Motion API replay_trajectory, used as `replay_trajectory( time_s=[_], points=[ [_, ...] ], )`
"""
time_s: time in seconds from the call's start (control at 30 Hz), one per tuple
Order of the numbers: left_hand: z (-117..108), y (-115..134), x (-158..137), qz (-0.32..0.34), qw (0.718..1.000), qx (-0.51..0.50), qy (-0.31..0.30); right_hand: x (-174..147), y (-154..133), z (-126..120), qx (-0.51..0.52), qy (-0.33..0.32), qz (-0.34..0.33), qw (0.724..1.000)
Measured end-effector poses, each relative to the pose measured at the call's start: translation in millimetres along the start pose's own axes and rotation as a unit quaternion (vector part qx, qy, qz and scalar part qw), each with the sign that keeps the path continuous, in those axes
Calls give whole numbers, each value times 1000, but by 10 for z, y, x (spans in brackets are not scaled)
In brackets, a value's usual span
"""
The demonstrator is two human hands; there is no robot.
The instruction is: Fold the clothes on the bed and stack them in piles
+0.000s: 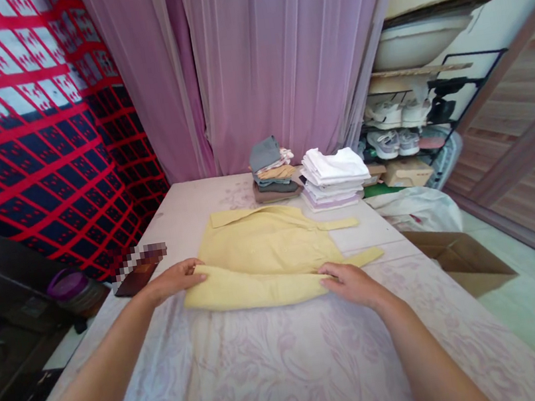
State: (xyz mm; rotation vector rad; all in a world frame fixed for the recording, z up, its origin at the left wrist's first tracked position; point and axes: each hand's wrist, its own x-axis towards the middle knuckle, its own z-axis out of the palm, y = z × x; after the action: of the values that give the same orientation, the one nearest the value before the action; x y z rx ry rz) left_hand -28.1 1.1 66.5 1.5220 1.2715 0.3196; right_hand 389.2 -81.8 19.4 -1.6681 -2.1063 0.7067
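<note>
A yellow garment (268, 237) lies spread on a table with a floral cloth, its near edge folded over into a long flap. Two strap-like strips of it reach out to the right. At the left end of the flap, my left hand (179, 281) pinches the fabric between thumb and fingers. My right hand (350, 282) grips the flap's right end, fingers on top and thumb at the near edge. The fingers of both hands are closed on the cloth.
Behind the garment stand a stack of dark folded clothes (273, 173) and a stack of white folded clothes (336, 173). A dark flat object (135, 277) lies at the left edge. Beyond the right edge are a cardboard box (457, 259) and a shoe rack (400, 117). Purple curtains (266, 60) hang behind.
</note>
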Motion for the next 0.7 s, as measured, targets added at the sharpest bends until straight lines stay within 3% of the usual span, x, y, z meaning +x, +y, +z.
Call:
replay_trajectory(
  time_s=[0.13, 0.23, 0.43, 0.57, 0.7],
  points=[
    [350, -234, 46, -10, 991, -39, 126, -24, 92, 212, 51, 62, 17, 997],
    [527, -360, 10, 13, 983, -59, 173, -56, 108, 331, 59, 95, 46, 993],
    [560, -468, -89, 50, 985, -5, 164, -93, 84, 446, 70, 159, 90, 981],
    [540, -465, -138, 64, 982, 79, 160, -89, 55, 486, 7, 176, 74, 981],
    [551, -453, -176, 26, 973, 172, 152, -90, 20, 501, -55, 181, 39, 981]
  ],
)
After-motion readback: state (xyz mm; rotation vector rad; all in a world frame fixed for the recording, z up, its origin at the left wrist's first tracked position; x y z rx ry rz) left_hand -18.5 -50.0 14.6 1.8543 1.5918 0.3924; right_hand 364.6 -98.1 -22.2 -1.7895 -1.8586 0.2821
